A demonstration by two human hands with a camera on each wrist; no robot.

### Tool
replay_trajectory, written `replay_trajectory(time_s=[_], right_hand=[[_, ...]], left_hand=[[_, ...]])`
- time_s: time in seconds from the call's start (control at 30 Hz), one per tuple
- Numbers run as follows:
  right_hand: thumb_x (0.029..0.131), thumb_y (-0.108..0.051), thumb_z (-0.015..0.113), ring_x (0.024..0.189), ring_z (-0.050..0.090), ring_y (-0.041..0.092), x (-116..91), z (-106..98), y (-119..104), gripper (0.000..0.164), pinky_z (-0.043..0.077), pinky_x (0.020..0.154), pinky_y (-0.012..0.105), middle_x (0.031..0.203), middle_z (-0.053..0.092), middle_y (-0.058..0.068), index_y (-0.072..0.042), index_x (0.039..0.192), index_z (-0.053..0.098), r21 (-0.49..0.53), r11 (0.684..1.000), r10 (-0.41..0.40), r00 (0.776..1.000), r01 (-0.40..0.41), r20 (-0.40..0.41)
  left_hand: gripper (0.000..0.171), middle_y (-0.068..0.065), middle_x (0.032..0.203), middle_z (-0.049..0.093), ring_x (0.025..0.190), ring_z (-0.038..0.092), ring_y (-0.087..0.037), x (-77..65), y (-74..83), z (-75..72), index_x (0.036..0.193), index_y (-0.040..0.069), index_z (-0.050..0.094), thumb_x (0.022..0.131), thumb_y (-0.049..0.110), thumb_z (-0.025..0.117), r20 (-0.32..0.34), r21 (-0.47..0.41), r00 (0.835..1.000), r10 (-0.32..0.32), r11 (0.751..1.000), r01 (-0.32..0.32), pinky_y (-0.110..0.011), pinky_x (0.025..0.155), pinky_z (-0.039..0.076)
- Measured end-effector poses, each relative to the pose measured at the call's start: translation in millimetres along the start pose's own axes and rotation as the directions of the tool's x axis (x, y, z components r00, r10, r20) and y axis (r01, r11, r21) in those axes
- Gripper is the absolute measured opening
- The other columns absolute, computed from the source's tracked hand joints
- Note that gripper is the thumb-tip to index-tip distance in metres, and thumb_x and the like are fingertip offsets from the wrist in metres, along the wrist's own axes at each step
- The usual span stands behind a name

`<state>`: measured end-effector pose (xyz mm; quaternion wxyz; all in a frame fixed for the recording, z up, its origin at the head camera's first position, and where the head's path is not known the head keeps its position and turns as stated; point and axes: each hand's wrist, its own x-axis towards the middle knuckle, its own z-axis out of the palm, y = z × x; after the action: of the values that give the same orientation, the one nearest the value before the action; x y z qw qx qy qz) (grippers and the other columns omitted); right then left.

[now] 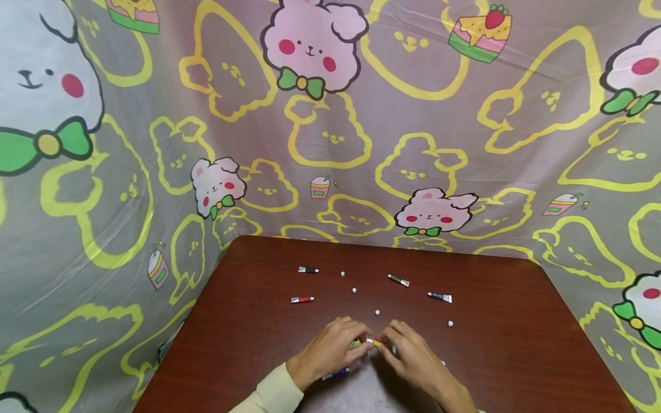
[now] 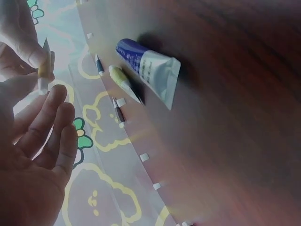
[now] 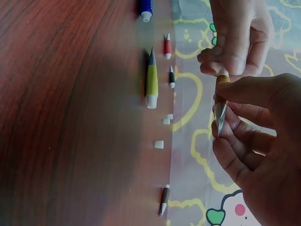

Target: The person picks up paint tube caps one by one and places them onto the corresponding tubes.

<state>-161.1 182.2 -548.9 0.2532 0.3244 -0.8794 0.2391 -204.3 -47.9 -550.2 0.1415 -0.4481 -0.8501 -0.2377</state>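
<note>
Holding the orange tube (image 3: 220,108) | our right hand (image 1: 411,354) pinches its body, our left hand (image 1: 334,345) its white end (image 1: 369,341), tube between them | we should keep both aligned, squeezing lightly

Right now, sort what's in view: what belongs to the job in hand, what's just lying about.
In the job:
left hand
right hand
orange tube, held between them

Apparently lying about:
red tube
brown tube
navy tube
blue-violet tube
yellow tube
blackish tube
loose white caps
</note>
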Motion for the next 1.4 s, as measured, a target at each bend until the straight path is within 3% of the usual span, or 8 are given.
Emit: replay_trajectory(time_s=[0.13, 0.27, 0.57, 0.8, 1.0, 1.17, 1.4], right_hand=[[0.081, -0.003, 0.09, 0.084, 0.058, 0.003, 0.0, 0.0, -0.3, 0.025, 0.051, 0.07, 0.022, 0.092, 0.062, -0.011, -0.015, 0.095, 0.073, 0.01, 1.0, 0.007, 1.0, -0.007, 0.003], [0.081, -0.003, 0.09, 0.084, 0.059, 0.005, 0.1, 1.0, -0.4, 0.026, 0.05, 0.07, 0.021, 0.092, 0.063, -0.011, -0.016, 0.094, 0.073, 0.015, 1.0, 0.0, 1.0, 0.0, -0.009], [0.076, -0.002, 0.092, 0.083, 0.057, 0.003, 0.1, 3.1, 0.5, 0.03, 0.048, 0.072, 0.019, 0.09, 0.063, -0.011, -0.016, 0.093, 0.073, 0.0, 1.0, -0.026, 0.999, 0.026, -0.028], [0.077, -0.003, 0.092, 0.082, 0.057, 0.002, 0.0, 2.2, 0.1, 0.029, 0.048, 0.071, 0.018, 0.09, 0.062, -0.009, -0.015, 0.093, 0.073, -0.005, 1.0, -0.026, 0.999, 0.025, -0.026], [0.079, -0.003, 0.09, 0.083, 0.056, 0.002, 0.3, 1.6, 0.5, 0.027, 0.047, 0.07, 0.019, 0.091, 0.062, -0.011, -0.017, 0.094, 0.073, 0.004, 1.0, -0.02, 1.0, 0.02, -0.02], [0.087, -0.008, 0.086, 0.083, 0.054, 0.001, -0.5, 1.2, 1.4, 0.017, 0.045, 0.071, 0.017, 0.091, 0.062, -0.01, -0.016, 0.095, 0.073, 0.0, 1.0, -0.029, 1.0, 0.029, -0.011], [0.079, -0.004, 0.091, 0.083, 0.055, 0.002, 0.0, 0.6, 0.0, 0.027, 0.046, 0.07, 0.018, 0.091, 0.062, -0.01, -0.016, 0.095, 0.072, -0.015, 0.999, -0.029, 0.999, 0.029, -0.018]], left_hand=[[0.016, 0.01, 0.097, 0.077, 0.088, 0.067, -0.006, -0.5, -1.1, -1.6, 0.11, 0.016, 0.078, 0.107, 0.03, 0.072, 0.02, -0.01, 0.999, -0.026, 1.0, 0.026, -0.024, 0.083, 0.055], [0.014, 0.012, 0.094, 0.075, 0.086, 0.064, -0.003, -1.6, -2.9, -2.1, 0.102, 0.021, 0.077, 0.108, 0.031, 0.069, 0.029, 0.026, 1.0, -0.004, 1.0, 0.004, -0.022, 0.08, 0.053], [0.01, 0.013, 0.096, 0.075, 0.089, 0.065, -0.003, -2.1, -2.2, -1.3, 0.102, 0.022, 0.072, 0.104, 0.031, 0.076, 0.027, 0.015, 1.0, 0.004, 1.0, -0.004, -0.018, 0.081, 0.052], [0.016, 0.011, 0.099, 0.076, 0.091, 0.067, -0.005, -2.1, -1.7, -0.8, 0.11, 0.018, 0.073, 0.103, 0.031, 0.078, 0.023, -0.023, 1.0, -0.018, 1.0, 0.019, -0.021, 0.084, 0.054], [0.011, 0.012, 0.098, 0.076, 0.089, 0.066, -0.005, -1.6, -1.5, -1.8, 0.11, 0.019, 0.076, 0.106, 0.029, 0.073, 0.023, -0.028, 1.0, -0.02, 0.999, 0.021, -0.021, 0.083, 0.053], [0.007, 0.014, 0.097, 0.074, 0.088, 0.062, -0.001, -1.8, -1.2, -0.8, 0.106, 0.022, 0.074, 0.106, 0.03, 0.073, 0.03, -0.001, 1.0, 0.004, 1.0, -0.004, -0.018, 0.083, 0.051], [0.009, 0.013, 0.097, 0.075, 0.09, 0.065, -0.004, -1.2, -0.9, -0.1, 0.106, 0.021, 0.073, 0.104, 0.03, 0.076, 0.014, 0.006, 1.0, 0.011, 1.0, -0.011, -0.025, 0.087, 0.055]])
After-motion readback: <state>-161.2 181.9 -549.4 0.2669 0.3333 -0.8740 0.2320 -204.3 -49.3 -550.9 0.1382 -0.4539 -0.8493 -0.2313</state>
